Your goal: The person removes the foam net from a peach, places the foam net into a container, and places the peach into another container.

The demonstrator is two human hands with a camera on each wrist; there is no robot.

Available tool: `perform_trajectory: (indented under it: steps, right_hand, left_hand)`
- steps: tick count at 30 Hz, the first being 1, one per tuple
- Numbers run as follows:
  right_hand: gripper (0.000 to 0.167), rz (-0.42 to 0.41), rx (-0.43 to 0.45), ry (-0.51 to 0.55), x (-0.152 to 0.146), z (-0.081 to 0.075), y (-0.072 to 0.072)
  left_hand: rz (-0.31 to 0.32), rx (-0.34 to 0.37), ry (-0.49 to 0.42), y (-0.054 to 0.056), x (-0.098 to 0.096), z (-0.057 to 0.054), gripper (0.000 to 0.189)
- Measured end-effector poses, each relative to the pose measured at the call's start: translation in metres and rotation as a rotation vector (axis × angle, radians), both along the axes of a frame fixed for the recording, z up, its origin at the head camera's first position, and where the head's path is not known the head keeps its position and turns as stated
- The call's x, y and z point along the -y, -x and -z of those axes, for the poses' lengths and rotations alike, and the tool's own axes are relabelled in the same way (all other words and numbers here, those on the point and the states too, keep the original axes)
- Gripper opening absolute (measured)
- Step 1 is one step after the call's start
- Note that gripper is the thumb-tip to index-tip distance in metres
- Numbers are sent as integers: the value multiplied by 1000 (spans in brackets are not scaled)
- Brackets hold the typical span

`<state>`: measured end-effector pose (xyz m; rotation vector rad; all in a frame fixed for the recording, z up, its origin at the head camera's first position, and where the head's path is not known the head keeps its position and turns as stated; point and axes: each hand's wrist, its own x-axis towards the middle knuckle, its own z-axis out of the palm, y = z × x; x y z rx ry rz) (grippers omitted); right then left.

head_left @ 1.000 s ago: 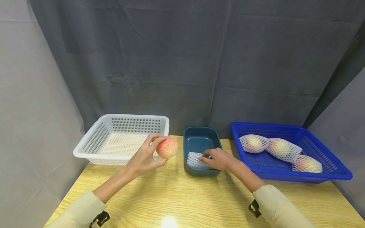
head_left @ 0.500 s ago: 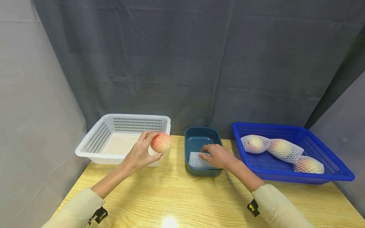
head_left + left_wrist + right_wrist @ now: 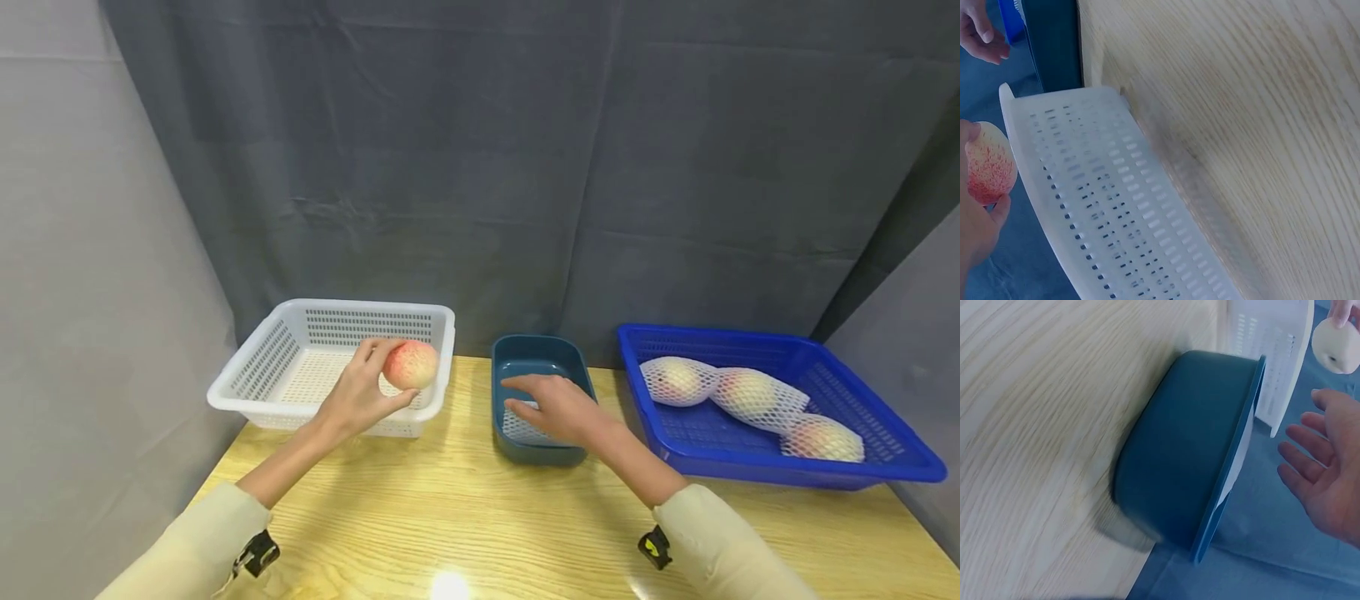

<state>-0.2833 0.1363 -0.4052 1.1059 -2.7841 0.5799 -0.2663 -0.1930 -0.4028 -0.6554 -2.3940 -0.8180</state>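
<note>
Behind everything hangs the dark curtain (image 3: 420, 167), and in front of it lies the wooden table (image 3: 480, 517). On your right stands the blue basket (image 3: 787, 471); inside it are three netted peaches (image 3: 750, 393). On your left is the white basket (image 3: 367, 304), and between the two baskets sits the teal box (image 3: 540, 456).

Your right hand (image 3: 558, 406) has just let its fingers go apart above the box. Half a second ago they were close together at the white foam net (image 3: 525, 425); now thumb and forefinger are well separated, and the right wrist view shows nothing in this hand. I judge that the net is released, and that the work now depends mostly on your other hand.

Your left hand (image 3: 363, 387) has moved leftward with the bare peach (image 3: 412, 364). It pinches the fruit between thumb and fingers. The peach was beside the white basket's right end; now it appears in front of that end, above the rim, so the basket seems within easy reach.

Some points are unclear. I cannot tell whether the peach touches the rim. Your right hand covers part of the net, so I do not know if there is only one. The right wrist view cuts off the peach and your left hand at its edge.
</note>
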Motion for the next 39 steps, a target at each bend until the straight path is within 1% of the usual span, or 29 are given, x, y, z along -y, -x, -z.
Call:
perform_trajectory:
  steps: [8,15,20,29,32,36,39]
  right_hand:
    - [37,-83,-79,29,20,-5,-5]
    - [38,-116,-113,-15,36,-7,-6]
    - [37,-141,-124,-15,46,-6,-6]
    - [37,-172,-139,0,61,-3,-10]
    - [37,-180,-164,4,66,-1,-10]
    - [38,-201,-210,2,74,3,-9]
    - [38,-219,-223,11,79,5,-8]
  left_hand:
    - [-31,7,4,5,11,2,72]
    - [-41,15,18,8,17,5,72]
    - [-41,30,24,11,19,7,72]
    - [-36,81,39,17,18,10,71]
    - [-33,99,53,18,18,10,71]
    - [-42,139,72,20,19,11,71]
    - [-51,170,82,22,21,12,71]
